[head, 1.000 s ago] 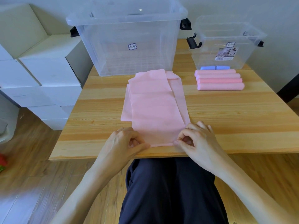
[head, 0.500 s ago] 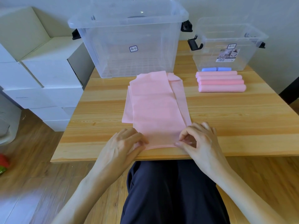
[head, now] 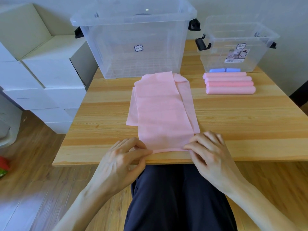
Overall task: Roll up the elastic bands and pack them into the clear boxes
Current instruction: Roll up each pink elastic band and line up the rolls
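Note:
A flat pink elastic band lies lengthwise on the wooden table, on top of other flat pink bands. Its near end is turned over into a thin fold at the table's front edge. My left hand pinches the left corner of that fold, and my right hand pinches the right corner. Several rolled pink bands lie side by side at the back right, with a rolled blue one behind them. A large clear box stands at the back centre and a smaller clear box at the back right.
White cardboard boxes are stacked left of the table. My dark trousers show below the table's front edge. Wooden floor surrounds the table, with a red object at the far left.
Both hands have turned the near edge of the pink band over into a small fold. The fingers shifted slightly forward along the front edge.

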A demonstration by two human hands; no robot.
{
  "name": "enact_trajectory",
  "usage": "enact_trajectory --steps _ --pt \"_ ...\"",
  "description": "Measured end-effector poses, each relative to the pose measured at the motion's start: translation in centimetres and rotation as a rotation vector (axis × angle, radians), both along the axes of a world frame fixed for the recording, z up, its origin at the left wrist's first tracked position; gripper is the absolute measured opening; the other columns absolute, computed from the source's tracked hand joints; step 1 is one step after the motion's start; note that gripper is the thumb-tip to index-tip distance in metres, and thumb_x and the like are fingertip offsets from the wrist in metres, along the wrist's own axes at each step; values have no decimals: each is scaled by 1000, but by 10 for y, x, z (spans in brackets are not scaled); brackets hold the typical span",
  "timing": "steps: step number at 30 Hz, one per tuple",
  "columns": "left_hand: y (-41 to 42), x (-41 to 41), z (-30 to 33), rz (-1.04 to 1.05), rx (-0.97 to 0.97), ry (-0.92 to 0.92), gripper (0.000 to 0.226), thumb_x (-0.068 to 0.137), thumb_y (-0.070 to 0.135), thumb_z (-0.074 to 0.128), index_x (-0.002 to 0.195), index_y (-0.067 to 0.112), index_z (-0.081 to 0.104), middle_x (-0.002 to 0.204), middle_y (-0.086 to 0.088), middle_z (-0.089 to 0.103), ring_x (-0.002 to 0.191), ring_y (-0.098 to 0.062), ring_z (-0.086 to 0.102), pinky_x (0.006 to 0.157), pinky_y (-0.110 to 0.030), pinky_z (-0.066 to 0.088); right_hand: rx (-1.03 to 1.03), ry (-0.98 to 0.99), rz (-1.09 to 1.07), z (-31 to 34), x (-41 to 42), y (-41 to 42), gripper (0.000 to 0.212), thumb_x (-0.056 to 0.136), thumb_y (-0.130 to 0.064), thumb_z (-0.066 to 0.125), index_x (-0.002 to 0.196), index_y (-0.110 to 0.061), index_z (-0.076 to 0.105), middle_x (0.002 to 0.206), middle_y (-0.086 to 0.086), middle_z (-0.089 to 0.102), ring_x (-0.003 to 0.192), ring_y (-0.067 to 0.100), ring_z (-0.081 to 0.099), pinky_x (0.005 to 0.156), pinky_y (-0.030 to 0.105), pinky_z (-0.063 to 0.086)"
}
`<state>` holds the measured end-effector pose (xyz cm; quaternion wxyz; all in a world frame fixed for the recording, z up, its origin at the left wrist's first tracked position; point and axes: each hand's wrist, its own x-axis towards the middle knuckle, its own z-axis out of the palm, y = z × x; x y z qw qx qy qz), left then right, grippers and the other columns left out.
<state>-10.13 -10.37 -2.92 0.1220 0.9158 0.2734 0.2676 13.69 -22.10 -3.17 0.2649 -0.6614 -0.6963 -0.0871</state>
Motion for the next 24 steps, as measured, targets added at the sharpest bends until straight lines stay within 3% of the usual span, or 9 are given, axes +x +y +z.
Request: enact_trajectory --steps 3,6,12,17,21,24 --pt "2 2 -2 9 -83 -33 21 92 36 60 98 27 78 97 18 60 87 -4 60 71 -24 50 19 28 1 -7 5 1 19 90 -26 58 92 -19 75 88 -8 61 90 13 49 90 18 25" --pt "3 5 -4 49 -182 -65 24 91 42 57 94 30 77 94 20 57 87 -1 59 67 -18 48 3 151 -18 -6 6 5 27 90 -36 57 86 -20 77 84 -10 62 87 11 46 85 20 27" --pt "3 6 0 33 -191 -19 15 96 31 56 93 30 72 93 21 50 88 -2 54 77 -18 42 -41 125 -18 -3 4 11 24 94 -32 51 82 -21 69 88 -13 57 89 12 45 80 24 24" --pt "2 2 9 2 -231 78 29 95 47 42 88 34 66 89 21 53 86 1 52 79 -26 42 -191 147 -22 3 4 8 25 95 -41 44 81 -29 61 83 -22 49 85 8 40 79 28 27" --pt "6 2 14 8 -271 104 24 93 49 47 86 36 66 85 21 56 87 -1 55 77 -26 45 -322 278 -40 18 4 12 17 90 -41 61 78 -29 65 79 -17 60 96 0 40 87 18 26" --pt "8 1 17 23 -286 113 9 93 34 64 84 35 66 83 19 59 88 -3 57 78 -27 46 -332 316 -40 24 6 14 15 87 -37 69 77 -27 67 78 -12 63 99 -3 39 89 13 24"
